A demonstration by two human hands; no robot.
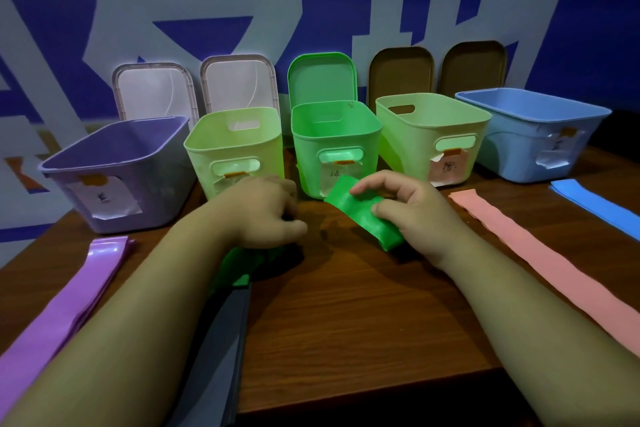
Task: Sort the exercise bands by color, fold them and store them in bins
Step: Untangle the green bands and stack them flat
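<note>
1. Right hand: thumb and curled fingers pinch a folded green band, held just above the table.
2. Left hand: just left of the right hand, knuckles up, fingers curled down over the green stack. Whether it grips the stack cannot be told; the fingertips are hidden.
3. Grey band: under the left forearm, running back toward the person, with the green stack's near end lying on it.
4. Green bin: directly beyond and between the two hands, open, paper label on its front.
5. Pale bins: one beyond the left hand, one beyond the right hand, flanking the green bin.
6. Purple bin: far left of the left hand.
7. Blue bin: far right of the right hand.
8. Purple bands: flat, outside the left forearm.
9. Pink band: flat, outside the right forearm.
10. Blue band: beyond the pink band, in front of the blue bin.
11. Lids: five, propped upright against the wall behind the bins: two clear, one green, two brown.
</note>
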